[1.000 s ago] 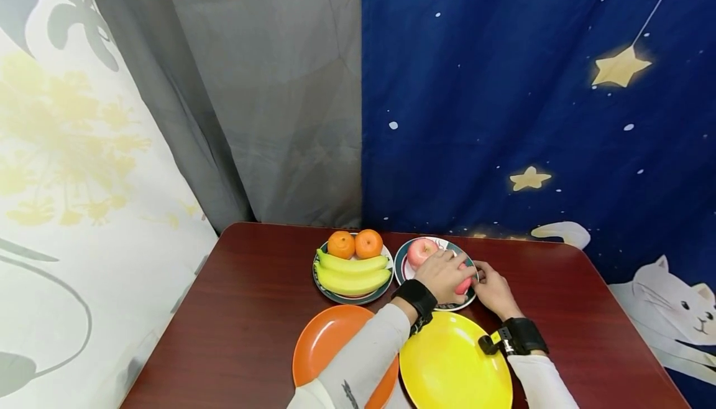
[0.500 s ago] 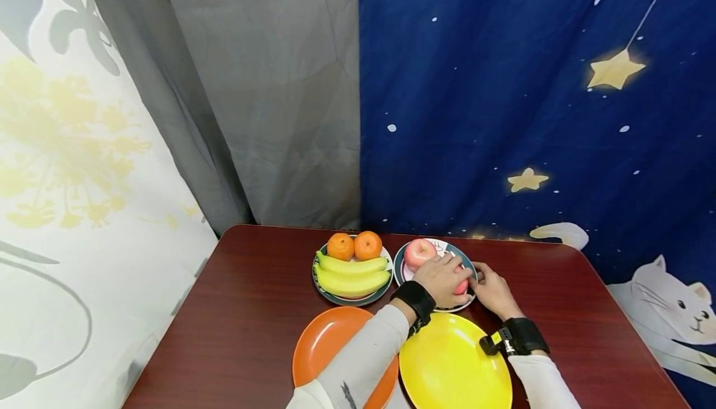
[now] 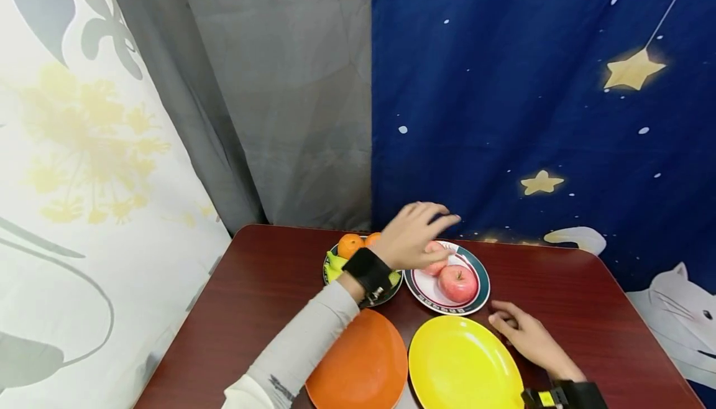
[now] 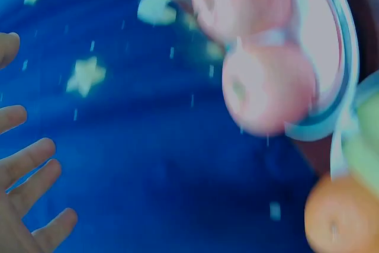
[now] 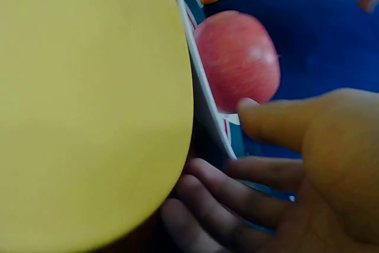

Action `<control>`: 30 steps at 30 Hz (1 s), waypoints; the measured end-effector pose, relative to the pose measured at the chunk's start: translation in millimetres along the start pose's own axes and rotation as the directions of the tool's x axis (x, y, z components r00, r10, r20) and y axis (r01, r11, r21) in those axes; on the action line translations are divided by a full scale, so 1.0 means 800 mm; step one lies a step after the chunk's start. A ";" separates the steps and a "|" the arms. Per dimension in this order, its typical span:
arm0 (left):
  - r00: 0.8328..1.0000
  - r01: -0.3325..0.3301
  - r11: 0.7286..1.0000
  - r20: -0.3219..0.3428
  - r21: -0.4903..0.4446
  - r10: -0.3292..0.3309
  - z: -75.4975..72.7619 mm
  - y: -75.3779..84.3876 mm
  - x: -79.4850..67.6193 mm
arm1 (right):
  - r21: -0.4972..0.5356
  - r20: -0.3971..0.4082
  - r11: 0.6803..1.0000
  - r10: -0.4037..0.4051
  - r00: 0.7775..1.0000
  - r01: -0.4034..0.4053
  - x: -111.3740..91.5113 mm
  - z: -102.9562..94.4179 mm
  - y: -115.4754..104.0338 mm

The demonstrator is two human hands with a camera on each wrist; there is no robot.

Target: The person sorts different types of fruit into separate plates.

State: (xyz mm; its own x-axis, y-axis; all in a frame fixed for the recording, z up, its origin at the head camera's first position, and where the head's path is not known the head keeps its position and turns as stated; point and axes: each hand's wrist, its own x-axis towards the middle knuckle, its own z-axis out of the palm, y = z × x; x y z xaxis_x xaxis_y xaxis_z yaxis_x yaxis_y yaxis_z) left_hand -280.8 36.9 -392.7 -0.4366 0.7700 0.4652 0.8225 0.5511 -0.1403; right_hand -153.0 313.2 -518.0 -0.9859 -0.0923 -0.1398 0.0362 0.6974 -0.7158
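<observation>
My left hand [image 3: 413, 235] is raised over the two fruit plates, fingers spread and holding nothing. Below it two red apples lie on a patterned plate [image 3: 482, 281]; the front apple [image 3: 458, 283] shows fully, the rear apple [image 3: 435, 265] is partly covered by the hand. My right hand [image 3: 528, 333] hovers over the table just right of that plate and the yellow plate [image 3: 464, 365], its fingers loosely bent around nothing. In the right wrist view an apple [image 5: 238, 60] stands beyond my thumb. In the left wrist view both apples [image 4: 269, 87] look blurred.
A second patterned plate [image 3: 386, 299] bears oranges [image 3: 350, 245] and bananas [image 3: 334, 266], partly behind my left forearm. An orange plate [image 3: 363, 365] lies left of the yellow one. The brown table [image 3: 246, 309] ends at grey and blue curtains [image 3: 503, 86].
Both hands have come away from the front apple, which now rests on its plate. The left hand rose and moved left; the right hand drew back toward the lower right.
</observation>
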 end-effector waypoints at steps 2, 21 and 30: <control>0.999 0.049 0.999 -0.008 -0.009 -0.049 -0.006 -0.020 -0.012 | 0.004 0.036 1.000 -0.007 0.999 0.007 -0.018 0.001 0.003; 0.785 0.532 0.843 0.329 0.074 -0.525 0.111 -0.084 -0.091 | 0.096 -0.095 0.986 0.146 0.985 -0.137 -0.065 0.040 0.014; 0.774 0.501 0.859 0.392 0.102 -0.498 0.143 -0.088 -0.099 | 0.149 -0.133 0.981 0.142 0.981 -0.122 -0.069 0.044 0.014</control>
State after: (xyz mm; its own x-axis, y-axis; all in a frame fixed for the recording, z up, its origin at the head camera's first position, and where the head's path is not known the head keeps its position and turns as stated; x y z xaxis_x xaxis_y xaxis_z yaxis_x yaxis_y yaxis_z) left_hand -345.9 -26.3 -519.5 -0.8901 0.4473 0.0873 0.4507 0.8924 0.0235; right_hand -92.0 301.1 -542.3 -0.9837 0.1031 -0.1473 0.1798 0.5894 -0.7876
